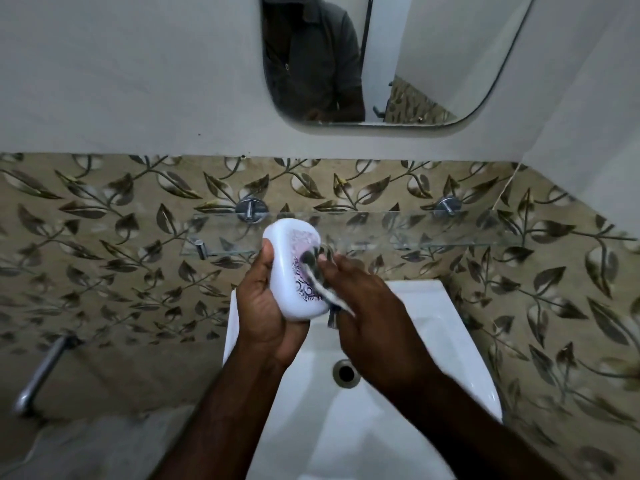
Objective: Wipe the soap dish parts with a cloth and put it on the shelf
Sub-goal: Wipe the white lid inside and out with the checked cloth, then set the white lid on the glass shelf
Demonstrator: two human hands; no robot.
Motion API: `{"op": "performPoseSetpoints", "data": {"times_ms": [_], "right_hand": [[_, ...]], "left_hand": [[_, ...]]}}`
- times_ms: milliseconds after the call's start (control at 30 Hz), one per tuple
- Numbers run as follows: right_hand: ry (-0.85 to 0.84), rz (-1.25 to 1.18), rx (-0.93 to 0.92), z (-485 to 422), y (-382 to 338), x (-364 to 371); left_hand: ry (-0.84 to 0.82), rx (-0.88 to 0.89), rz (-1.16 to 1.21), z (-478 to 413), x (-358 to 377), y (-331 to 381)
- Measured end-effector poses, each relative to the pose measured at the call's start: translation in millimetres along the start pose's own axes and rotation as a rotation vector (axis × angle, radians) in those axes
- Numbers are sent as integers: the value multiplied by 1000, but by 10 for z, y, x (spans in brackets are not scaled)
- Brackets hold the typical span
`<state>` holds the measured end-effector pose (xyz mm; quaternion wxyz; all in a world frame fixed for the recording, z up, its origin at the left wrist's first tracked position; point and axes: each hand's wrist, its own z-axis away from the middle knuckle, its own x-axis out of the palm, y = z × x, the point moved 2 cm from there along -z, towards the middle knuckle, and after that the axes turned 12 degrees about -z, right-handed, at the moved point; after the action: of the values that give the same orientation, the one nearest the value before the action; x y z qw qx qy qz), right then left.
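Clamped soap dish (294,271) in left hand (266,317) over sink (450,341); pressed cloth (320,282) on it with right hand (363,299), grip too blurred to tell; judged mid-wipe; not yet on shelf (415,230).

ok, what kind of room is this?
Almost certainly a bathroom: a white washbasin with a drain, a wall mirror above it, and a glass shelf on chrome brackets across leaf-patterned tiles.
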<state>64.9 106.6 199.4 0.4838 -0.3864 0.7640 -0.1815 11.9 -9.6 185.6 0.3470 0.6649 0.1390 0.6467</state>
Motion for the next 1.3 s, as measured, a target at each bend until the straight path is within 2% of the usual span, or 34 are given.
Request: {"op": "performPoseSetpoints", "data": {"times_ms": [100,167,233,300,400,467,533,733,800,933,1000,1133,1300], "right_hand": [[-23,47,-153,243,-186,101],[-18,95,-178,132,-264,74],[13,106,-141,-55,-250,-8],[13,9,-60,-201,-154,-111],[87,-129,86,-288,136,-260],[157,-275,241,-280,327,-354],[152,-383,361,-216,467,-413],[-14,-915,583,7,689,-483],[86,-969,631,15,825,-544],[418,-1011,685,-12,1165,-755],[537,-1055,726,-17,1329,-841],[645,-1084,763,5,1565,-905],[763,-1153,752,-16,1724,-967]], "left_hand": [[53,9,-72,-4,-42,90],[29,-39,-101,22,19,27],[27,-69,-55,13,96,-54],[27,-56,-12,-30,168,-104],[-47,-79,-81,-44,335,-200],[-38,-107,-236,-37,399,-313],[12,-59,-459,-64,434,-390],[139,233,-1049,-347,650,-440],[156,345,-1287,-500,780,-408],[139,542,-1759,-922,1058,-423],[82,511,-1937,-1160,1167,-529],[-70,450,-2190,-1536,1296,-843],[-40,409,-2286,-1818,1328,-1103]]}}
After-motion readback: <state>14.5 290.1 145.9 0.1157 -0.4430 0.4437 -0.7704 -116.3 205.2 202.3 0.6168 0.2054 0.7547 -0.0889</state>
